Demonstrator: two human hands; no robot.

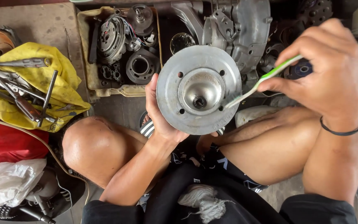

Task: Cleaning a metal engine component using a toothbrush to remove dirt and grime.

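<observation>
Silver-grey disc (199,89), green-white toothbrush (266,79)

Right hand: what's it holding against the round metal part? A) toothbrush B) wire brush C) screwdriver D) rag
A: the right hand grips a green-and-white toothbrush with its bristle end on the domed centre of the round metal part, which the left hand holds by its rim.

The left hand (159,112) hides the round metal disc's (199,89) left rim.

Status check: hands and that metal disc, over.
Left hand grips round metal disc. Right hand holds toothbrush, bristles on disc face. Nothing between them.
</observation>
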